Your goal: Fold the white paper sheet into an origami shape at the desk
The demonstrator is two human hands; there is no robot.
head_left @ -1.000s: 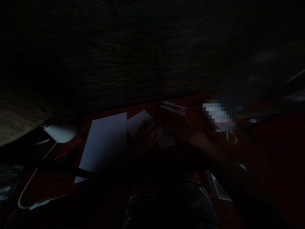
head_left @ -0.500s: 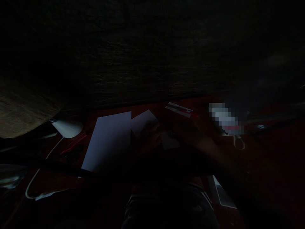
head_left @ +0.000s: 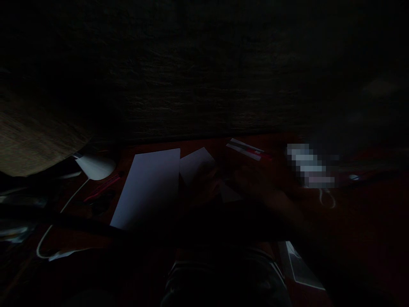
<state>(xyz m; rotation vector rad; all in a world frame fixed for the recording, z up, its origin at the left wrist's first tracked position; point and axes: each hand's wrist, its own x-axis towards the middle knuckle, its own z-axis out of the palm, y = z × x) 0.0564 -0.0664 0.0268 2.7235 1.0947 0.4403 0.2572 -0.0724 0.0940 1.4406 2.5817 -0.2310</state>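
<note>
Left hand (head_left: 209, 183) and right hand (head_left: 255, 181) lie close together over the tabletop, fingers of the left hand bent. Lighting is low; whether either hand grips anything, and how widely the fingers are spread, cannot be determined.

Nearest the body: a dark garment (head_left: 223, 281) with pale, curved stripes. To its right, a flat panel (head_left: 305, 270) with a thin, light border is partly covered by the right forearm.

Small pale sheet (head_left: 195, 166): smooth, straight-edged, partly under the left hand. A pale portion (head_left: 230, 194) also shows between the hands; continuity with the sheet cannot be confirmed. At left, a larger white sheet (head_left: 151, 183), smooth and four-sided, has its right edge at or against the small sheet's corner.

Reddish tabletop (head_left: 277, 170) extends from the right hand to a pixelated object (head_left: 309, 166) with a looped cord (head_left: 327, 199). Beyond the hands lies a slim banded strip (head_left: 244, 149), set obliquely. A dark, rough-textured surface (head_left: 191, 85) bounds the far edge.
</note>
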